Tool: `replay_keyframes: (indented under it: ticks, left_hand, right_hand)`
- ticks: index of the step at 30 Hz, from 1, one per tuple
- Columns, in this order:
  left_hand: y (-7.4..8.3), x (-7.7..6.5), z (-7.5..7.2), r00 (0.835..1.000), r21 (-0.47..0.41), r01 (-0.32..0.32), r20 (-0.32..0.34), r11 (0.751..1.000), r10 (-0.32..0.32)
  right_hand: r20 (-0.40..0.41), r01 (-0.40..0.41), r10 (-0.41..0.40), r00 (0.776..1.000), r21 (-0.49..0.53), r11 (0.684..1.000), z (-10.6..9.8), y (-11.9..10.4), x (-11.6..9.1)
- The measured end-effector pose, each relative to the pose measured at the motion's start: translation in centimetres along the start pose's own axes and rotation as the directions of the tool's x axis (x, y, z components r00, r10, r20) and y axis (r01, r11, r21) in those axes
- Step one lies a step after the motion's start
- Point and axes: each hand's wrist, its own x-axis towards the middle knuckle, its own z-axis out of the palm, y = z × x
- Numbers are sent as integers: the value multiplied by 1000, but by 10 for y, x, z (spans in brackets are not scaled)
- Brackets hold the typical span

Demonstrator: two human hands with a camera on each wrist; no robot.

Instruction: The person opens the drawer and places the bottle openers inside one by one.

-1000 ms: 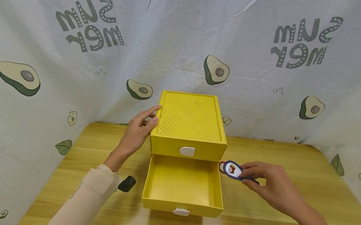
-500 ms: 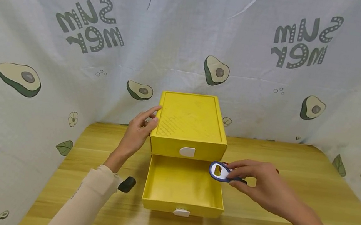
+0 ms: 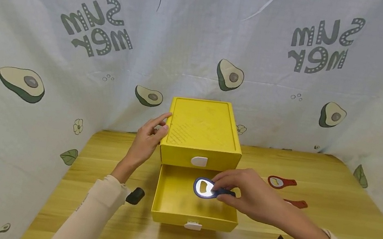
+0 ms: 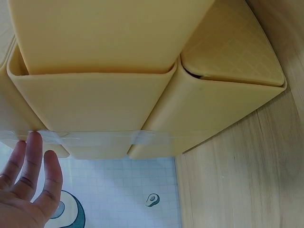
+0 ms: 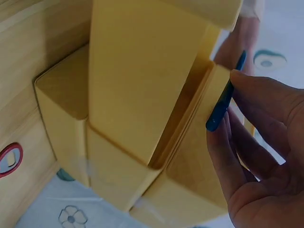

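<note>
A yellow drawer cabinet (image 3: 205, 123) stands on the table, its lower drawer (image 3: 179, 198) pulled out toward me and its upper drawer closed. My right hand (image 3: 245, 193) pinches a blue bottle opener (image 3: 205, 188) with a shiny metal head between thumb and fingers, over the open drawer. Edge-on, the blue opener (image 5: 225, 102) shows as a thin strip in the right wrist view. My left hand (image 3: 148, 135) rests against the cabinet's upper left side, fingers extended. In the left wrist view, the fingertips (image 4: 34, 142) of that hand lie at the cabinet wall.
Two red bottle openers lie on the table to the right of the cabinet: one farther back (image 3: 280, 182), one nearer (image 3: 298, 203) and partly covered by my right forearm. A printed curtain (image 3: 195, 41) hangs behind the wooden table (image 3: 100, 205).
My right hand has carried the blue opener leftward from beside the cabinet to over the open drawer. The red openers on the table have come into view. The left hand stays put.
</note>
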Motion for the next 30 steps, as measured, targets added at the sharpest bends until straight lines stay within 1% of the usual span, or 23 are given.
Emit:
replay_keyframes:
  ticks: [4,8,11,14,16,19,23,27,30]
  left_hand:
    - [-1,0,0,1000,-1,0,-1,1000,0]
    - [0,0,1,1000,0,-3,2,1000,3]
    - [1,1,1,1000,7,-3,-2,1000,3]
    - [2,2,1,1000,17,1,-5,1000,-1]
    - [2,2,0,1000,19,5,-4,1000,-5]
    - [2,2,0,1000,17,9,-4,1000,-9]
    - [1,2,0,1000,10,2,1,1000,-2]
    - [1,1,-1,1000,3,-5,2,1000,5]
    - [1,0,-2,1000,1,-7,0,1000,7]
  right_hand:
    - [28,82,-82,996,-10,997,5,-9,17]
    - [36,99,-100,994,11,995,10,-15,31]
    - [52,83,-85,995,41,996,14,-19,38]
    - [64,66,-69,996,44,997,18,-21,43]
    - [71,38,-41,997,48,998,21,-23,45]
    - [83,2,-6,997,54,999,25,-23,47]
    - [100,-24,18,995,64,998,32,-22,47]
    - [113,-41,34,993,62,997,38,-21,47]
    - [118,-39,32,993,54,998,43,-21,48]
